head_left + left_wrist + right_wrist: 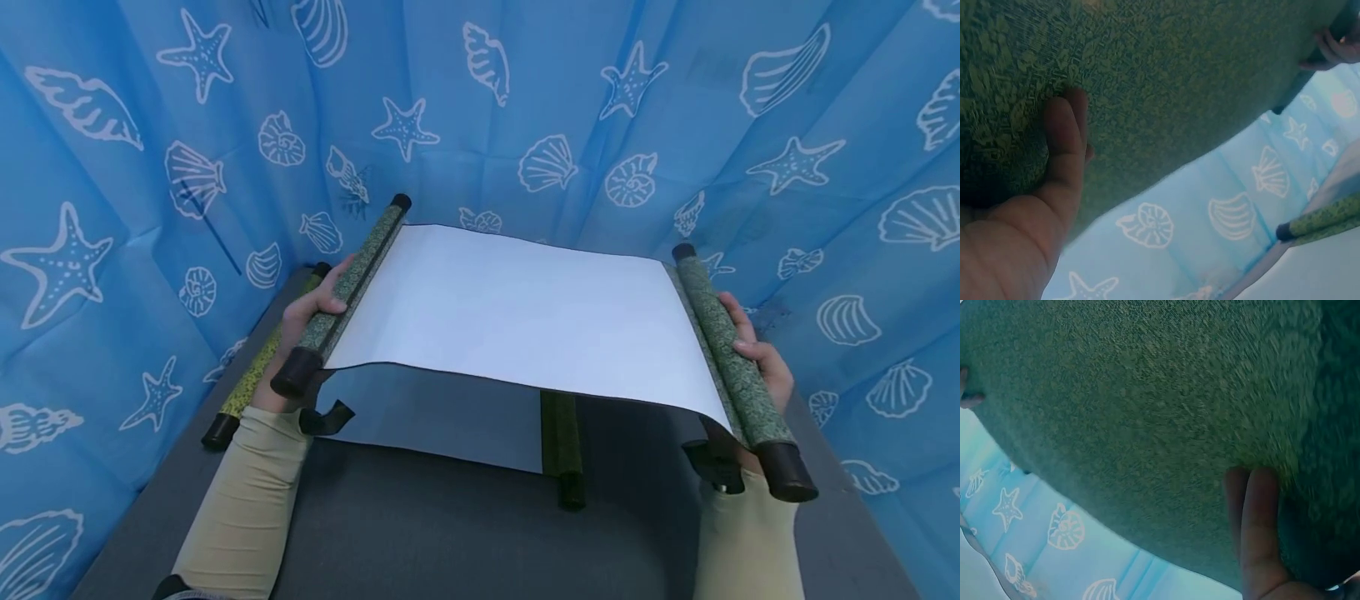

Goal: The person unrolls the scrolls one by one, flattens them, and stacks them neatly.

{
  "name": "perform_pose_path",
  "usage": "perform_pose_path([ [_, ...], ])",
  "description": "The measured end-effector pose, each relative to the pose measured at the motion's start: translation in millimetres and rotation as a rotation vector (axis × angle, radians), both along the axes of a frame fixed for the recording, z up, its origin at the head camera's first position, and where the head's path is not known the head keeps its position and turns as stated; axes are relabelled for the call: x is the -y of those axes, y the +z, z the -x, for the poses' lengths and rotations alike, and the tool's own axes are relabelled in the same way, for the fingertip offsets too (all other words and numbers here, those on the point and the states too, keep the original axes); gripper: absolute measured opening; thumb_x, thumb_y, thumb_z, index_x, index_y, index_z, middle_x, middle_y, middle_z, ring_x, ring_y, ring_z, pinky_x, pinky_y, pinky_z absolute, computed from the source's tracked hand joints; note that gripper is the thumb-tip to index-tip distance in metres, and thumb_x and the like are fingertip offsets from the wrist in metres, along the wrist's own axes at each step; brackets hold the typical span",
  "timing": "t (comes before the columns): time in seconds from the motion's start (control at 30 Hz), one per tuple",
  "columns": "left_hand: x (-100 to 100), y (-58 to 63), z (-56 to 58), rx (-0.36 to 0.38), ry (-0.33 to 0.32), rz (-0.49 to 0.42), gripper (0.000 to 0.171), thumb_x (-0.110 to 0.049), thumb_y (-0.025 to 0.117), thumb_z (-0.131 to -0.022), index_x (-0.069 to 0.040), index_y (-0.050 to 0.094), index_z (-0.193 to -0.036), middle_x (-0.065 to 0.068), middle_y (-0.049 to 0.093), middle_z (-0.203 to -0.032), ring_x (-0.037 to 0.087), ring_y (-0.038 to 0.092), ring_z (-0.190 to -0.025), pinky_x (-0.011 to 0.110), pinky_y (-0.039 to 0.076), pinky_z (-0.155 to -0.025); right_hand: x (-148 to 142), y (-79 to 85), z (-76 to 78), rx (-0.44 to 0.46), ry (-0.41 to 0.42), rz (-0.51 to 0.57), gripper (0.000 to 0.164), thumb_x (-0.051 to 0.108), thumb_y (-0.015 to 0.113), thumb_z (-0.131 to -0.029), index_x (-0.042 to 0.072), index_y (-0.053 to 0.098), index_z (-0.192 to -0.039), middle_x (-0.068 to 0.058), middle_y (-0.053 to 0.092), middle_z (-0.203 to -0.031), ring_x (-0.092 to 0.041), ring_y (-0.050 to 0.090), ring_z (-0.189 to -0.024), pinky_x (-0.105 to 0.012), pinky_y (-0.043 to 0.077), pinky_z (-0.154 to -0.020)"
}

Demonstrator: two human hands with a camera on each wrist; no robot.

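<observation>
A scroll with a blank white sheet is stretched between both hands, above the table. My left hand grips its left roller, which is green-patterned with dark end caps. On the other side my right hand holds the matching right roller, thumb resting on it. Both wrist views look at the scroll's green patterned backing, with fingers of the left hand and the right hand against it. The raised sheet hides part of what lies beneath.
Underneath, a second scroll lies unrolled on the dark grey table. Its yellow-green left roller passes beneath my left forearm, and its right roller sits near mid-table. A blue curtain with white shells and starfish surrounds the table.
</observation>
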State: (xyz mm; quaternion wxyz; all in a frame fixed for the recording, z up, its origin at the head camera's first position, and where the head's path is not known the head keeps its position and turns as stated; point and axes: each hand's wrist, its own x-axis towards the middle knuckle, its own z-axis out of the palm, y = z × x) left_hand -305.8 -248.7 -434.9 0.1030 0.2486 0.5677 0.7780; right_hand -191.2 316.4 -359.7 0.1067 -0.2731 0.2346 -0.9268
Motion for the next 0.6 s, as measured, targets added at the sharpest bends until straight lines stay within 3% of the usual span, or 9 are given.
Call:
perform_pose_path([
  [0.07, -6, 15.9, -16.6, 0.106, -0.035, -0.073, 0.084, -0.029, 0.056, -0.104, -0.044, 0.007, -0.170, 0.001, 0.007, -0.179, 0.017, 0.028, -0.157, 0.037, 0.039, -0.121, -1, -2.0, 0.4, 0.061, 0.226, 0.271, 0.065, 0.004, 0.005, -0.108, 0.016, 0.023, -0.170, -0.019, 0.028, -0.172, -0.041, 0.036, -0.155, -0.054, 0.036, -0.125],
  [0.1, -14, 32.7, -34.0, 0.193, -0.014, -0.104, 0.083, -0.030, 0.053, -0.106, -0.043, 0.003, -0.171, 0.006, 0.006, -0.179, 0.021, 0.032, -0.155, 0.039, 0.041, -0.120, -3, -2.5, 0.6, 0.074, 0.279, 0.316, 0.065, 0.004, 0.007, -0.109, 0.016, 0.022, -0.170, -0.020, 0.027, -0.172, -0.043, 0.045, -0.147, -0.055, 0.039, -0.122],
  [0.13, -19, 45.1, -43.8, 0.217, -0.017, -0.125, 0.079, -0.029, 0.047, -0.109, -0.041, 0.000, -0.171, 0.008, 0.004, -0.180, 0.020, 0.031, -0.156, 0.037, 0.039, -0.122, -6, -1.8, 0.5, 0.039, 0.246, 0.235, 0.066, 0.003, 0.007, -0.108, 0.017, 0.017, -0.172, -0.016, 0.017, -0.177, -0.034, 0.036, -0.156, -0.048, 0.036, -0.125],
  [0.2, -30, 69.9, -63.2, 0.250, 0.021, -0.107, 0.070, -0.026, 0.032, -0.113, -0.037, -0.005, -0.172, 0.009, 0.001, -0.180, 0.015, 0.034, -0.152, 0.029, 0.040, -0.120, -10, -1.6, 0.6, -0.018, 0.098, 0.031, 0.067, 0.003, 0.006, -0.108, 0.020, 0.010, -0.172, -0.007, 0.003, -0.179, -0.019, 0.051, -0.139, -0.034, 0.042, -0.116],
  [0.3, -42, 90.3, -78.8, 0.292, 0.039, -0.188, 0.064, -0.019, 0.013, -0.113, -0.032, -0.008, -0.172, 0.008, -0.004, -0.180, 0.009, 0.039, -0.147, 0.021, 0.040, -0.116, -12, -0.1, 0.6, -0.109, -0.214, -0.366, 0.065, 0.007, 0.006, -0.110, 0.024, 0.003, -0.172, 0.001, -0.005, -0.178, -0.008, 0.052, -0.130, -0.024, 0.043, -0.106],
  [0.33, -44, 94.3, -82.1, 0.296, 0.023, -0.233, 0.064, -0.017, 0.010, -0.112, -0.030, -0.010, -0.172, 0.008, -0.007, -0.180, 0.008, 0.042, -0.145, 0.020, 0.041, -0.115, -11, 0.3, 0.3, -0.127, -0.293, -0.456, 0.064, 0.008, 0.006, -0.110, 0.024, 0.001, -0.172, 0.002, -0.005, -0.178, -0.003, 0.043, -0.143, -0.019, 0.039, -0.112],
  [0.37, -45, 95.8, -83.9, 0.299, -0.005, -0.297, 0.064, -0.015, 0.009, -0.112, -0.029, -0.012, -0.171, 0.007, -0.009, -0.180, 0.008, 0.047, -0.141, 0.019, 0.043, -0.113, -10, -0.1, 0.0, -0.111, -0.324, -0.449, 0.064, 0.008, 0.008, -0.110, 0.023, 0.006, -0.172, 0.000, 0.005, -0.177, -0.008, 0.050, -0.135, -0.021, 0.041, -0.111],
  [0.5, -39, 83.4, -79.4, 0.340, -0.261, -0.688, 0.070, -0.006, 0.015, -0.111, -0.031, -0.012, -0.171, 0.012, 0.015, -0.176, 0.022, 0.056, -0.140, 0.032, 0.045, -0.118, -5, 1.0, -3.0, -0.097, -0.354, -0.389, 0.066, 0.003, 0.009, -0.108, 0.019, 0.012, -0.172, -0.005, 0.027, -0.170, -0.016, 0.046, -0.146, -0.026, 0.045, -0.114],
  [0.6, -30, 62.8, -64.5, 0.325, -0.289, -0.704, 0.070, -0.006, 0.019, -0.110, -0.031, 0.000, -0.173, 0.008, 0.032, -0.170, 0.027, 0.046, -0.150, 0.037, 0.046, -0.117, -4, 3.4, -4.9, -0.090, -0.325, -0.323, 0.067, 0.001, 0.006, -0.107, 0.018, 0.014, -0.171, -0.008, 0.032, -0.166, -0.020, 0.052, -0.139, -0.029, 0.049, -0.110],
])
